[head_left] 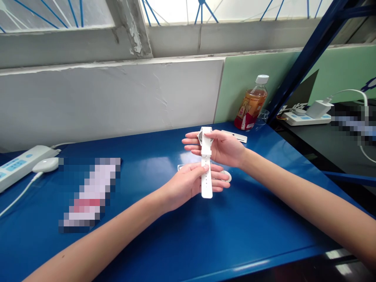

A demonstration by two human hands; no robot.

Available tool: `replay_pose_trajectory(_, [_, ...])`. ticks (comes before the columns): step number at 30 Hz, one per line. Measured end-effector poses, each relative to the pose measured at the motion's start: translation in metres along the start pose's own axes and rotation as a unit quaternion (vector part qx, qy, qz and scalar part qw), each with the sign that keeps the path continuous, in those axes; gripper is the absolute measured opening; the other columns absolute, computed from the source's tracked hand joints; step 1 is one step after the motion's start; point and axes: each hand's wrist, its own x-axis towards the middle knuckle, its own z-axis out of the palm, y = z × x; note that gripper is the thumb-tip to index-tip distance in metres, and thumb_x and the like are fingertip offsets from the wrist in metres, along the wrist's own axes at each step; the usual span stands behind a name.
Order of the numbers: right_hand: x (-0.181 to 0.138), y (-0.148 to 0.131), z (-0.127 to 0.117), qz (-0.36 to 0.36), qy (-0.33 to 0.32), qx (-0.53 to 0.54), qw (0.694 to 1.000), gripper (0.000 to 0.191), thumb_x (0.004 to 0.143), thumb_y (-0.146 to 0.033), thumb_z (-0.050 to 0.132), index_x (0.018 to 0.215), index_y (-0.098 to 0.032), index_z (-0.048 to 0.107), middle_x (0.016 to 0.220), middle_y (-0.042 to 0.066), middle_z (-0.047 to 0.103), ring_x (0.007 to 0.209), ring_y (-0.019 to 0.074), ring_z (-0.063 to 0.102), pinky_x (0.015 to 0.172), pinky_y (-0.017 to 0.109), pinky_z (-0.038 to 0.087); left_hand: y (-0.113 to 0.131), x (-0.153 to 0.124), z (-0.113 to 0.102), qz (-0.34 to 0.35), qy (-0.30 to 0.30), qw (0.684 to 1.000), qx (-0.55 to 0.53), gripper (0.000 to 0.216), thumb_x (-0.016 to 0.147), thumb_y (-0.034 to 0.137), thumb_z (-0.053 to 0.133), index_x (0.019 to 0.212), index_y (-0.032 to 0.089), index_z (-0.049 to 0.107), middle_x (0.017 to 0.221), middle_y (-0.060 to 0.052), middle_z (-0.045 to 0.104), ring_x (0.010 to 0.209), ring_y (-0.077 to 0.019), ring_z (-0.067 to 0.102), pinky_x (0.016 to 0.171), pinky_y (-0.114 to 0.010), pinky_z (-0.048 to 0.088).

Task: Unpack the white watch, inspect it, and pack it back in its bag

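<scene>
A white wristwatch (206, 148) is stretched lengthwise between my two hands over the blue table. My left hand (188, 181) lies palm up beneath the punched strap end, its thumb pressing the strap against the fingers. Farther off, my right hand (225, 148) holds the upper part of the watch, thumb on the white band and fingers stretched out behind it. The watch case shows only in part behind the band. Under and beside my left hand, a small white round item (227, 176) rests on the table, mostly hidden.
A white power strip (22, 166) with a plugged charger (46, 165) is at the left. Near it lies a pixelated flat object (94, 190). A drink bottle (252, 103), a clear cup (262, 116) and a flat white piece (235, 136) are at the back right, beside a blue post (305, 58).
</scene>
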Motion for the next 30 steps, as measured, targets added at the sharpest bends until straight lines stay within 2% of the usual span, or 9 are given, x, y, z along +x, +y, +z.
replay_pose_trajectory(5, [0.0003,-0.0011,0.0001,-0.013,0.018,0.005,1.0,0.035,0.09,-0.013,0.041,0.116,-0.008,0.064,0.113,0.013,0.074,0.104,0.0193,0.07,0.103,0.034,0.049,0.0006,-0.0004,-0.0003,-0.003,-0.003,1.0,-0.004,0.029,0.097,0.023,0.048,0.107,0.003,0.067,0.109,-0.023,0.072,0.095,-0.0288,0.072,0.091,-0.043,0.051])
replay_pose_trajectory(8, [0.0002,-0.002,-0.001,-0.021,0.025,0.01,0.999,0.035,0.09,-0.013,0.041,0.118,-0.008,0.062,0.111,0.013,0.074,0.102,0.0191,0.071,0.103,0.035,0.05,-0.0004,-0.0001,-0.0041,0.007,-0.034,0.999,-0.03,0.036,0.094,0.029,0.046,0.111,0.004,0.066,0.113,-0.024,0.07,0.098,-0.0319,0.071,0.092,-0.046,0.049])
replay_pose_trajectory(11, [0.0002,-0.0033,-0.0027,-0.041,0.039,0.014,0.998,0.041,0.09,-0.011,0.041,0.128,-0.012,0.055,0.111,0.012,0.074,0.101,0.0182,0.071,0.103,0.035,0.05,-0.0003,0.0,-0.0073,0.039,-0.064,0.995,-0.062,0.043,0.09,0.033,0.045,0.115,0.004,0.065,0.115,-0.023,0.069,0.101,-0.0349,0.069,0.093,-0.048,0.048])
replay_pose_trajectory(13, [0.0001,-0.0039,-0.0034,-0.053,0.052,0.017,0.997,0.045,0.09,-0.011,0.041,0.134,-0.013,0.049,0.112,0.012,0.074,0.1,0.0178,0.071,0.103,0.034,0.05,0.0,0.0001,-0.0076,0.057,-0.052,0.996,-0.053,0.038,0.087,0.026,0.05,0.115,0.006,0.066,0.115,-0.021,0.07,0.101,-0.0333,0.07,0.093,-0.046,0.048])
replay_pose_trajectory(15, [-0.0002,-0.0042,-0.0033,-0.06,0.058,0.021,0.996,0.044,0.092,-0.014,0.041,0.135,-0.012,0.048,0.112,0.013,0.074,0.1,0.0182,0.071,0.102,0.034,0.049,-0.0002,0.0004,-0.0067,0.062,-0.015,0.998,-0.02,0.03,0.088,0.019,0.055,0.113,0.007,0.068,0.113,-0.019,0.071,0.098,-0.0296,0.071,0.092,-0.043,0.05])
replay_pose_trajectory(18, [-0.001,-0.0035,-0.0023,-0.052,0.035,0.012,0.998,0.039,0.095,-0.019,0.039,0.131,-0.012,0.053,0.117,0.014,0.072,0.104,0.0202,0.07,0.102,0.036,0.049,-0.0017,0.0011,-0.0052,0.061,0.029,0.997,0.022,0.024,0.093,0.021,0.061,0.112,0.01,0.068,0.112,-0.017,0.072,0.095,-0.026,0.072,0.09,-0.039,0.053])
replay_pose_trajectory(25, [-0.0033,-0.0024,0.0012,-0.014,-0.054,-0.104,0.993,0.037,0.098,-0.027,0.04,0.121,-0.013,0.066,0.123,0.012,0.07,0.114,0.0211,0.065,0.109,0.037,0.038,-0.0017,0.0003,-0.0048,0.063,0.034,0.995,0.066,0.026,0.088,0.03,0.073,0.104,0.01,0.07,0.1,-0.014,0.074,0.092,-0.0238,0.073,0.087,-0.036,0.055])
replay_pose_trajectory(30, [-0.0058,-0.0045,0.0026,0.01,-0.087,-0.072,0.994,0.057,0.101,-0.053,0.03,0.12,-0.014,0.067,0.131,0.013,0.065,0.124,0.0241,0.058,0.11,0.037,0.038,0.0014,-0.0018,-0.0025,0.059,0.03,0.995,0.07,0.027,0.088,0.029,0.072,0.107,0.01,0.068,0.097,-0.014,0.076,0.087,-0.0209,0.074,0.085,-0.034,0.056])
